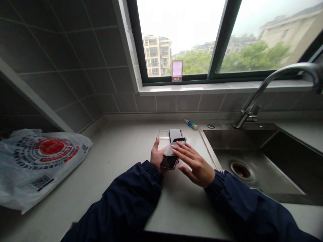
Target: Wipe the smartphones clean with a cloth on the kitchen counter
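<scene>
My left hand [156, 156] holds a dark-screened phone [169, 162] above the counter, its thumb pointing up at the phone's left side. A thin pale sheet [170, 150] lies over the upper part of the screen; I cannot tell whether it is a film or a cloth. On that sheet rest the outstretched fingers of my right hand [195, 164], its thumb apart from them. Just beyond the phone, a clear case [164, 134] and a flat pale-faced item with dark edges [175, 134] lie on the counter. A black, light-edged object [180, 139] shows partly behind my fingers.
A small white-and-blue tube [191, 124] lies near the counter's back. To the right are a steel sink [254, 168] and its curved faucet [257, 89]. A white plastic bag [47, 161] with red and black print sits at left. A window [181, 40] rises behind.
</scene>
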`<state>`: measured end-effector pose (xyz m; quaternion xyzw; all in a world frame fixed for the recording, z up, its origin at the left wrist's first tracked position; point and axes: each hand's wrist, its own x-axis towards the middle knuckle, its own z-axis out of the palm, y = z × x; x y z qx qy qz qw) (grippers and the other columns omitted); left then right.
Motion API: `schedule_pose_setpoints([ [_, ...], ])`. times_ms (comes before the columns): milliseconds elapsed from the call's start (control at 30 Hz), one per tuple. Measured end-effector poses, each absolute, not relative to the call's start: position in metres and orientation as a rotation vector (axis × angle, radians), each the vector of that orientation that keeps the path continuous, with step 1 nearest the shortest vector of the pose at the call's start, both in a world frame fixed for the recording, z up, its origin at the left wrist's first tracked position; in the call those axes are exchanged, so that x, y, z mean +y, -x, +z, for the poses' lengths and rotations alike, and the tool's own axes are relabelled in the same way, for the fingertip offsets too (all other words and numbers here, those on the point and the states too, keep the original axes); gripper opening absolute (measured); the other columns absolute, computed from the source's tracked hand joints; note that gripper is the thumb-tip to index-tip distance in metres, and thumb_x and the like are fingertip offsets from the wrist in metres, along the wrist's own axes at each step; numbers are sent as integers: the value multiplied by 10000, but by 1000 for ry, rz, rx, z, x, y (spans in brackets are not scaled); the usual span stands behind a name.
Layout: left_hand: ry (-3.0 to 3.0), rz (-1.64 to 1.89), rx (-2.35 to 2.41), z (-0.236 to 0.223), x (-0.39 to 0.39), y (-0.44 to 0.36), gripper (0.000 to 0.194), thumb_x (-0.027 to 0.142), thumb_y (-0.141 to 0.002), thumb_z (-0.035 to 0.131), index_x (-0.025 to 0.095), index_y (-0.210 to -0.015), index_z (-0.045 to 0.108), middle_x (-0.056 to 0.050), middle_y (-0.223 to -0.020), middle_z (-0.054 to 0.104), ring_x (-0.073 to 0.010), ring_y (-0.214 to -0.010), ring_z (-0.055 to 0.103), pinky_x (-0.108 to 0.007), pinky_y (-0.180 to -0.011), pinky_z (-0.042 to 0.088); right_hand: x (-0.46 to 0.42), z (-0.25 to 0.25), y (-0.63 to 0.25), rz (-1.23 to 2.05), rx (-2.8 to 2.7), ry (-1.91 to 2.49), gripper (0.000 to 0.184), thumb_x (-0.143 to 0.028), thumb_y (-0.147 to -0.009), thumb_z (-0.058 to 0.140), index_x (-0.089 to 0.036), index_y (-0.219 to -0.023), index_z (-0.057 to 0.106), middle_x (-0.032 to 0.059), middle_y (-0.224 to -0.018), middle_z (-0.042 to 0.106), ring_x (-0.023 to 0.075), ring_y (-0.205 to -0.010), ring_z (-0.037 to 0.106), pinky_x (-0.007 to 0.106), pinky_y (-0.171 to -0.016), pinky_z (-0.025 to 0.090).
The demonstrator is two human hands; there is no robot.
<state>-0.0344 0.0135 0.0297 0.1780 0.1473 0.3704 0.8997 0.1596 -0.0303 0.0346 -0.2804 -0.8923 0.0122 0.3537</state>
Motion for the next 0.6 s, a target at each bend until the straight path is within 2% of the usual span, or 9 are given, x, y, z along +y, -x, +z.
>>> schedule_pose_setpoints([
  [233, -371, 749, 274, 27, 16, 34, 1002, 808, -891, 211, 25, -1481, 417, -247, -1132, 658, -363, -974, 668, -481, -823, 527, -24, 34, -166, 9, -2265, 810, 508, -324, -1040, 461, -240, -1540, 417, 117, -1523, 531, 287, -1481, 395, 586, -1205, 323],
  [433, -452, 702, 249, 20, 20, 36, 991, 796, -902, 192, 26, -1493, 387, -219, -1018, 691, -294, -723, 691, -398, -654, 528, -19, 31, -168, 26, -2209, 863, 443, -324, -1051, 439, -215, -1476, 498, 130, -1473, 580, 285, -1454, 434, 593, -1183, 355],
  [500, -447, 692, 261, 20, 19, 35, 980, 793, -904, 189, 43, -1513, 357, -217, -1045, 690, -308, -760, 697, -408, -666, 533, -20, 30, -167, 43, -2177, 845, 424, -350, -1050, 441, -208, -1436, 541, 131, -1424, 621, 288, -1423, 472, 588, -1162, 387],
  [600, -402, 691, 296, 23, 17, 34, 938, 759, -926, 183, 54, -1524, 339, -217, -1091, 679, -335, -882, 696, -460, -782, 540, -22, 31, -166, 55, -2123, 802, 395, -369, -1053, 423, -186, -1341, 622, 138, -1338, 675, 283, -1371, 522, 561, -1126, 442],
])
